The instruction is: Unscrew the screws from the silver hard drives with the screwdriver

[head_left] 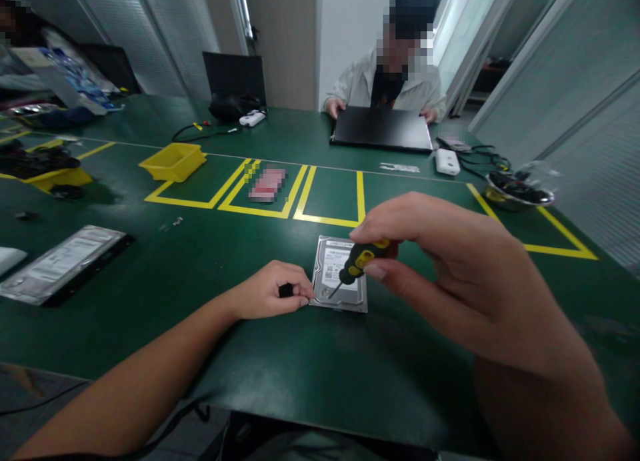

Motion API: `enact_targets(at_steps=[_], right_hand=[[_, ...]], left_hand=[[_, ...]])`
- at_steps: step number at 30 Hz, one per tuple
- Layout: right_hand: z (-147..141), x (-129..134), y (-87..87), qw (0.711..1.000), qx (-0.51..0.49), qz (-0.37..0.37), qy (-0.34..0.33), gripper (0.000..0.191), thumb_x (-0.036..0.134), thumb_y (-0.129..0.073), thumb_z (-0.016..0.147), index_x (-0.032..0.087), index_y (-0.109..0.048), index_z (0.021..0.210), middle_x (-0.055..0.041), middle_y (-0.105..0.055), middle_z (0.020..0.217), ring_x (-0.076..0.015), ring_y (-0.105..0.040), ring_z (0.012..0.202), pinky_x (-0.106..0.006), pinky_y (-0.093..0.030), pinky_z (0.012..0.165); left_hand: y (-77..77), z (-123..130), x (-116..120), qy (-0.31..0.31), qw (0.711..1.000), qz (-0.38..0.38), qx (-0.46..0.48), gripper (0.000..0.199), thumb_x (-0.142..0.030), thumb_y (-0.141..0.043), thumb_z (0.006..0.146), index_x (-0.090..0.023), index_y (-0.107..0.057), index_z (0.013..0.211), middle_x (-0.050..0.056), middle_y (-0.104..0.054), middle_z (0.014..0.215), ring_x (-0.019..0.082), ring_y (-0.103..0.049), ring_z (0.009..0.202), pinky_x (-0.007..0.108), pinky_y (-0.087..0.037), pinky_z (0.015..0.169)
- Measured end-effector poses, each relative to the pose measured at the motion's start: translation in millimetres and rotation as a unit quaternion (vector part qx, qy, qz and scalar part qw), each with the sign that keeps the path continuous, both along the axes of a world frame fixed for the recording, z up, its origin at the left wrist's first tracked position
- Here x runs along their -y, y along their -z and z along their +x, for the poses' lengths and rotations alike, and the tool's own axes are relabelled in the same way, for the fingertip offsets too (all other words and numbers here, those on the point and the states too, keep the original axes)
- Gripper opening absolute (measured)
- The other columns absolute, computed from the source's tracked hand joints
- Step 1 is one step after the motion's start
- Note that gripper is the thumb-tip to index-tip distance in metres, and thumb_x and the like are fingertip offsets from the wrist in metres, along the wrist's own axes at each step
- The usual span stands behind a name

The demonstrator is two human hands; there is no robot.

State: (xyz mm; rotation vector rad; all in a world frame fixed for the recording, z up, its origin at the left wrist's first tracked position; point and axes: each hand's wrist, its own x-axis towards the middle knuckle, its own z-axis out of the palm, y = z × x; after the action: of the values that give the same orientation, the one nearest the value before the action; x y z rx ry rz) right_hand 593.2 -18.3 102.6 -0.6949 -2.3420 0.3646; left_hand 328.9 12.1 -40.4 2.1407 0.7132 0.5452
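Holding a black-and-yellow screwdriver [361,258] between thumb and fingers, the right hand [455,268] reaches in from the right, its grip narrow around the handle. The tool slants, its thin shaft pointing down and leftward at the lower left part of a small hard drive [336,264]; whether the tip touches the metal, I cannot tell. That drive lies flat on the green table [300,361], label up, in front of the wearer and between the 2 hands. The left hand [273,289] rests at its lower left corner, fingers curled and nearly closed, fingertips against the edge; I cannot tell whether they pinch the drive or only press on it.

Well apart on the left, a larger hard drive [65,261] lies on the table, also label up. Beyond the hands, yellow tape [327,219] marks 3 bays side by side: a yellow box [175,164] sits at the left bay, and a blurred pinkish item [269,185] lies in the middle bay. A few small bits [178,221] lie nearer, below the box. Across the table, 1 person in a light jacket [360,78] holds a dark flat panel [383,128] with both hands. To the right of that panel are a white device [447,162] and a bowl [520,194] of dark items.
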Motion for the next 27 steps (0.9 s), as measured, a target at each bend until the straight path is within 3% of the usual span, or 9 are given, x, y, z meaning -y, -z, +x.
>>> enact_targets(at_steps=[18, 27], right_hand=[[0.5, 2.7, -2.8, 1.000, 0.009, 0.004, 0.004, 0.020, 0.014, -0.055, 0.090, 0.018, -0.063, 0.108, -0.0037, -0.065, 0.107, -0.0176, -0.061, 0.097, -0.030, -0.051, 0.083], [1.0, 1.9, -1.6, 1.000, 0.004, -0.002, 0.016, 0.019, 0.017, -0.056, 0.091, 0.021, -0.063, 0.107, -0.0028, -0.066, 0.107, -0.0205, -0.062, 0.096, -0.035, -0.053, 0.082]], left_hand=[[1.6, 2.0, -0.4, 0.016, 1.000, 0.008, -0.015, 0.009, -0.017, -0.066, 0.084, -0.014, -0.071, 0.090, 0.004, -0.066, 0.084, 0.012, -0.062, 0.076, 0.024, -0.049, 0.072], [3.3, 2.5, -1.2, 0.022, 1.000, 0.019, -0.012, 0.009, -0.020, -0.067, 0.085, -0.015, -0.072, 0.090, 0.004, -0.067, 0.084, 0.012, -0.062, 0.077, 0.024, -0.050, 0.073]])
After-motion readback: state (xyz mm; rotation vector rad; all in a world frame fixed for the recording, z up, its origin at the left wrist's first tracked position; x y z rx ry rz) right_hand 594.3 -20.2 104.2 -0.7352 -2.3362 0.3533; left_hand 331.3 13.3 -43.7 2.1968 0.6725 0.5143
